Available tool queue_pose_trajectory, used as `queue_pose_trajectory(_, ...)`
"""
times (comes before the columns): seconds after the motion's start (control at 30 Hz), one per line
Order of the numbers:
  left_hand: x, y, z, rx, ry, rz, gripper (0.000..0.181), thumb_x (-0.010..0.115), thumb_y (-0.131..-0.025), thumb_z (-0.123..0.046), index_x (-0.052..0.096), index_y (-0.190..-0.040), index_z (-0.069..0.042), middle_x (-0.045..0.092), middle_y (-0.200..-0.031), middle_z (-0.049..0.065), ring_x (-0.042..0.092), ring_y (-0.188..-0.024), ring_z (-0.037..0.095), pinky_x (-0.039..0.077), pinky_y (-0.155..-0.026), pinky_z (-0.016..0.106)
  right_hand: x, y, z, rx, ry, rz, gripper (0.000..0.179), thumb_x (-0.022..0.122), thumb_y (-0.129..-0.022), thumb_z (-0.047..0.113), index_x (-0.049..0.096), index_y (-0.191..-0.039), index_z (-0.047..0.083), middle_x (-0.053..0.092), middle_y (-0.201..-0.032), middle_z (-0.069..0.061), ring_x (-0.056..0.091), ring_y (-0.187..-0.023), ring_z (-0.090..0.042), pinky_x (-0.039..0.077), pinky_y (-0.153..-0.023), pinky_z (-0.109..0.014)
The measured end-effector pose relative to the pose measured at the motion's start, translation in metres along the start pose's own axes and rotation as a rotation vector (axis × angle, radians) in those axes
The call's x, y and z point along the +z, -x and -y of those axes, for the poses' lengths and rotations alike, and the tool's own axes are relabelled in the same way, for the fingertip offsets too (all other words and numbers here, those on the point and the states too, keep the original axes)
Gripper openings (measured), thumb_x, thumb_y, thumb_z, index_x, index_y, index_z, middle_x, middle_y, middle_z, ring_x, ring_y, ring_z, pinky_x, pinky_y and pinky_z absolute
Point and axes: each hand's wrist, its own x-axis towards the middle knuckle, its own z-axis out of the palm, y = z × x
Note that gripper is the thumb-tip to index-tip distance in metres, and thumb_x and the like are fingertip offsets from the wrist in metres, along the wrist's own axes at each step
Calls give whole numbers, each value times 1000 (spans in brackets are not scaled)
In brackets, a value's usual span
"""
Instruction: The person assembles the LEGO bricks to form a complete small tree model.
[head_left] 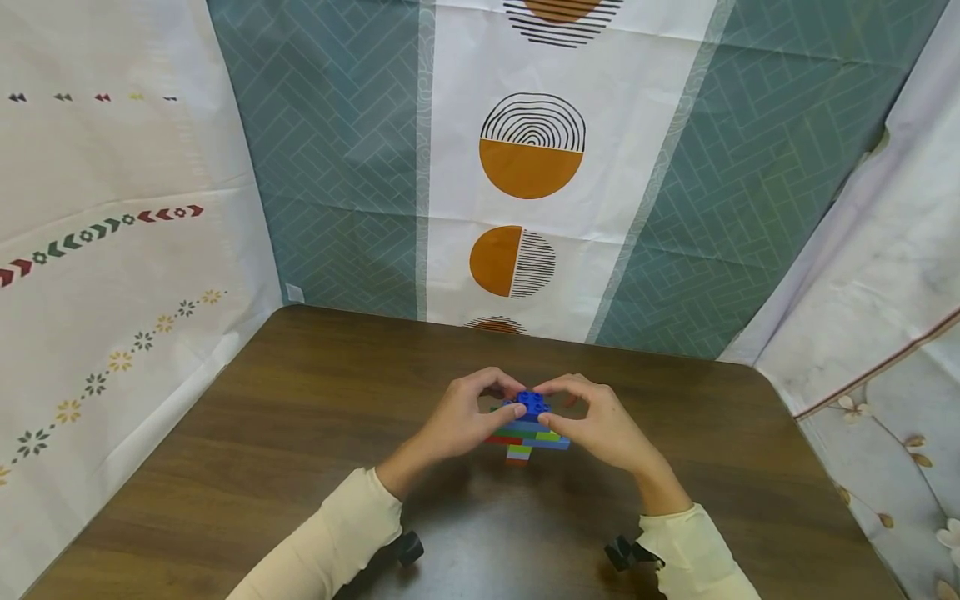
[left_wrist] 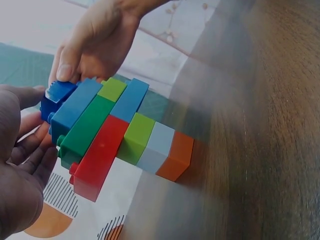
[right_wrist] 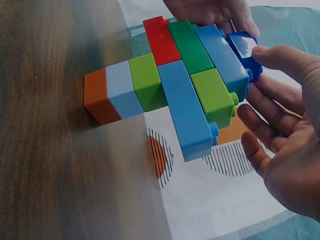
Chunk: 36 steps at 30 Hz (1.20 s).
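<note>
A tower of toy building bricks stands on the wooden table (head_left: 337,383), with a dark blue brick (head_left: 532,404) on top. My left hand (head_left: 467,418) pinches this brick from the left, thumb on the near side and fingers behind. From the right, my right hand (head_left: 602,422) holds it with thumb and fingers too. Below it come a light blue brick (right_wrist: 220,52), then a green brick (left_wrist: 86,132) beside a lime one (right_wrist: 212,90). Under those lie a red brick (left_wrist: 100,160) and another light blue brick (right_wrist: 185,105). A narrow column of lime, white and orange bricks (left_wrist: 175,157) forms the base.
Behind the table hangs a teal and white patterned cloth (head_left: 345,167). White printed cloths flank both sides, the left one (head_left: 112,317) and the right one (head_left: 885,333). Black wrist devices (head_left: 408,548) sit by the cream sleeves (head_left: 337,533).
</note>
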Motion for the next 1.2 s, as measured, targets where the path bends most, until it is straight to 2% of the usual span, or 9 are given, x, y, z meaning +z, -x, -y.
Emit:
queue_pose_trajectory(0.17,0,-1,2,5,6,4,19,76,-95,-22,71,-112,-14,73,-109,0,67,-103,16,58,-99,43,-1,1,0,-3,-2,-8,30,78,-93,22,73,-122,22,71,-122,2,60,-106,-19,51,-89,-39)
queue_pose_trajectory(0.3,-1,-2,2,5,0,12,18,76,-95,-22,71,-110,-14,73,-109,0,67,-103,15,58,-99,37,-1,1,-1,2,-1,-13,30,79,-92,23,73,-122,24,71,-122,5,61,-107,-16,52,-89,-41)
queue_pose_trajectory(0.43,-1,-3,3,4,-8,18,18,76,-94,-22,70,-110,-14,73,-109,0,67,-103,14,57,-99,33,0,0,-1,6,8,-17,30,79,-92,23,73,-122,24,70,-123,5,61,-109,-16,52,-90,-36)
queue_pose_trajectory(0.53,-1,-2,3,-1,-2,21,19,76,-94,-22,70,-110,-14,73,-109,0,68,-104,15,58,-100,38,-1,0,-2,12,16,-15,31,79,-92,23,73,-122,24,70,-124,3,61,-108,-18,51,-90,-33)
queue_pose_trajectory(0.7,0,-1,3,-8,15,23,19,76,-95,-21,69,-110,-13,73,-109,1,68,-104,17,57,-100,48,0,0,-3,32,22,-9,31,78,-92,24,73,-123,24,71,-123,2,59,-106,-20,51,-88,-35)
queue_pose_trajectory(1.0,1,-1,5,-9,24,30,18,75,-95,-21,69,-111,-14,72,-110,1,66,-103,16,57,-100,44,4,1,-4,8,7,-29,30,79,-92,22,73,-121,23,71,-121,3,61,-109,-21,49,-92,-44)
queue_pose_trajectory(1.2,0,-1,3,-25,42,37,17,75,-96,-20,69,-110,-13,72,-110,2,66,-102,18,57,-100,48,7,2,-8,-33,16,-60,31,80,-91,22,73,-120,24,72,-119,5,63,-111,-20,48,-93,-41)
